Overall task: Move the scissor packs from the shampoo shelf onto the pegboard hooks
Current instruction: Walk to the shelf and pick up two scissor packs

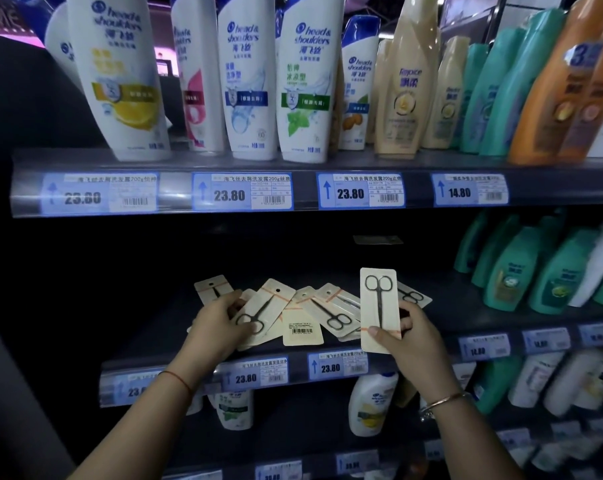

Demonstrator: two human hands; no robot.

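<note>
Several cream-coloured scissor packs (329, 311) lie fanned out on the dark middle shelf (175, 370), each showing small black scissors under clear plastic. My right hand (412, 336) holds one scissor pack (379, 306) upright by its lower end, thumb on the front, just above the shelf edge. My left hand (220, 323) rests on the left side of the pile, fingers gripping a scissor pack (258, 311) that lies flat there. No pegboard or hooks are in view.
White shampoo bottles (248, 74) and beige bottles (405, 84) line the upper shelf above blue price tags (241, 192). Green bottles (521, 268) stand on the middle shelf to the right of the pile. More bottles fill the lower shelf.
</note>
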